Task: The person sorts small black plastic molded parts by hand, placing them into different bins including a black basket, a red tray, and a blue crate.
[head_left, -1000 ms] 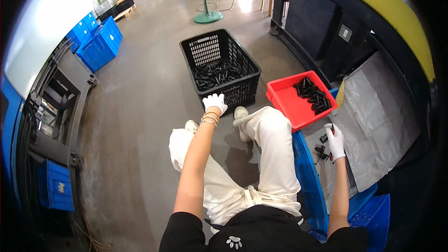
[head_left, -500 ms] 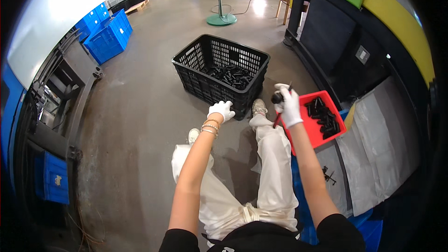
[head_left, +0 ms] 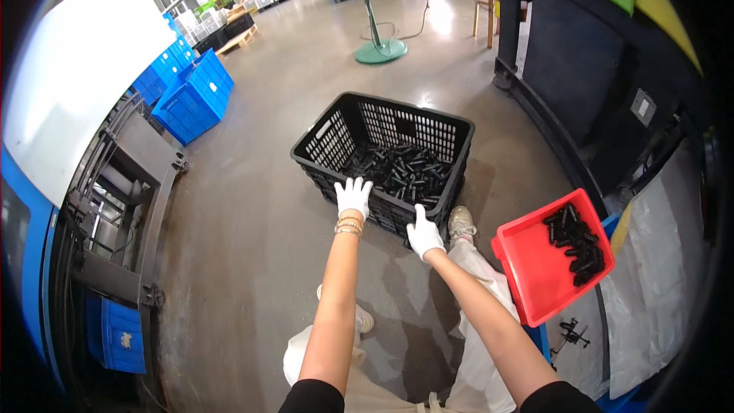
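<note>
A black mesh-walled plastic crate (head_left: 466, 134) stands on the floor in front of me, with many short black cylindrical parts (head_left: 413, 172) heaped in it. My left hand (head_left: 354, 197), white-gloved, lies at its near wall, fingers stretched and spread toward the rim. At the near right part of the same wall is my right hand (head_left: 425, 234), also gloved; its thumb points up by the rim and its other fingers look curled against the crate, partly hidden. To my right sits a red tray (head_left: 535, 275) with more black parts (head_left: 575, 245) along its far right side.
A grey machine (head_left: 118, 229) lines the left, with blue crates (head_left: 195, 95) beyond it. On the right stands a dark machine base (head_left: 573, 69). Thin black pieces (head_left: 569, 334) lie below the red tray. Farther off are a green round stand base (head_left: 381, 51) and a wooden stool (head_left: 483, 15).
My right hand has moved left from the red tray to the crate; the dark part and red item seen in it no longer show. My left hand's fingers have straightened. The view has shifted.
</note>
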Demonstrator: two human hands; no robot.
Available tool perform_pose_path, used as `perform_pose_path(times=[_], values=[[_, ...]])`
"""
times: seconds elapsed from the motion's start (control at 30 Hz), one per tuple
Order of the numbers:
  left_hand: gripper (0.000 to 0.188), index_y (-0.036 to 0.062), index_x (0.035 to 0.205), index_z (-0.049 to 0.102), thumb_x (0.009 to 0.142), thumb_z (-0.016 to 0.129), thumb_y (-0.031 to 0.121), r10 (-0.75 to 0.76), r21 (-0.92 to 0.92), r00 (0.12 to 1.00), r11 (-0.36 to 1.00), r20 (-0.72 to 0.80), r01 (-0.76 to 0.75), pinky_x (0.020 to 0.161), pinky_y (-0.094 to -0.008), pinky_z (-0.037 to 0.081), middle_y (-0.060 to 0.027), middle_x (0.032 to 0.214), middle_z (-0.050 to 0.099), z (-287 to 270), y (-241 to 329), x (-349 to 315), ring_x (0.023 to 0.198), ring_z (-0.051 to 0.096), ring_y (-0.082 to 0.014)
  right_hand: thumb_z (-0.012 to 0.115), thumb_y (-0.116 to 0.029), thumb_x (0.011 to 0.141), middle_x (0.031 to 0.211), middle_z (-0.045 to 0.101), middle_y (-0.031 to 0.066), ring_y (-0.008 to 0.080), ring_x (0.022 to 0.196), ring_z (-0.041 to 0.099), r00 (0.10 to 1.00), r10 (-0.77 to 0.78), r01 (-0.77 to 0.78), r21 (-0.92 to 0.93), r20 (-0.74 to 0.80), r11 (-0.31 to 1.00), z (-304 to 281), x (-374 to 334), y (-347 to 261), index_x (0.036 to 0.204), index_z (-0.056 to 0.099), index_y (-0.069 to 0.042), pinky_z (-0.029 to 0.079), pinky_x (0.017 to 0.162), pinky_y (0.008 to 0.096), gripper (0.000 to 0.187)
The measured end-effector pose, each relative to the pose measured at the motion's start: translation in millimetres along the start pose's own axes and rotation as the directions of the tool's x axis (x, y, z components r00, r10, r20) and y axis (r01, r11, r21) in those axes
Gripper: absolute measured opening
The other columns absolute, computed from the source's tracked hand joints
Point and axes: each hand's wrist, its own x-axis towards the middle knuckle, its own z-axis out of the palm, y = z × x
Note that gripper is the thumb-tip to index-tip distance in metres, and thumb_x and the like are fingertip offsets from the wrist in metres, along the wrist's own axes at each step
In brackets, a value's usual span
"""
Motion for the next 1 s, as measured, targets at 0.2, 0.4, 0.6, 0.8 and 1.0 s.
perform_pose_path(times=[0.2,0.4,0.6,0.8,1.0], values=[[0.031,0.0173,0.102,0.056,0.072,0.063,0.018,0.109,-0.156,0.989,0.98,-0.102,-0.124,0.096,-0.0483,0.031,-0.0045,0.1,0.056,17.3,0.0,20.7,0.104,0.05,-0.0228,0.049,-0.022,0.085,0.098,0.061,0.0284,0.0437,0.094,0.059,0.992,0.095,-0.087,0.09,-0.081,0.992,-0.7,32.7,14.5,0.114,0.05,-0.01,0.047,0.082,0.0491,0.032],[0.021,0.0117,0.083,0.055,0.064,0.063,0.018,-0.054,-0.228,0.966,0.974,-0.253,-0.006,0.071,-0.0421,0.039,-0.0071,0.085,0.055,19.4,33.6,-2.5,0.086,0.054,-0.0254,0.053,-0.012,0.077,0.096,0.062,0.023,0.0377,0.089,0.061,0.977,0.131,-0.107,0.145,-0.166,0.984,-9.8,50.1,49.2,0.131,0.042,-0.012,0.047,0.083,0.0422,0.056],[0.028,0.0105,0.093,0.056,0.07,0.061,0.024,-0.205,-0.287,0.974,0.943,-0.095,0.171,0.076,-0.0418,0.04,-0.0093,0.09,0.057,-20.7,82.9,-46.5,0.089,0.054,-0.0271,0.05,-0.009,0.079,0.1,0.062,0.024,0.0376,0.088,0.061,0.919,0.178,-0.148,0.111,-0.352,0.983,-22.2,67.3,68.3,0.14,0.032,-0.026,0.046,0.081,0.0441,0.066],[0.047,0.0042,0.115,0.057,0.081,0.058,0.036,-0.031,-0.881,0.965,0.402,0.26,0.25,0.089,-0.0396,0.045,-0.0123,0.115,0.059,-60.2,52.9,-70.7,0.108,0.056,-0.0284,0.055,-0.02,0.082,0.108,0.061,0.0241,0.0348,0.097,0.06,0.861,0.022,0.065,0.154,-0.507,0.986,-27.7,49.5,89.9,0.139,0.035,-0.019,0.045,0.087,0.0397,0.06],[0.08,0.0046,0.129,0.047,0.072,0.061,0.059,0.201,-0.612,0.783,0.744,0.588,0.269,0.098,-0.0359,0.04,-0.0205,0.125,0.054,-71.1,-46.1,-149.0,0.116,0.052,-0.033,0.06,-0.022,0.084,0.097,0.059,0.0068,0.0142,0.065,0.057,0.989,0.149,-0.136,0.581,0.025,0.803,-19.6,-18.4,84.3,0.12,0.051,-0.007,0.039,0.033,0.025,0.04]])
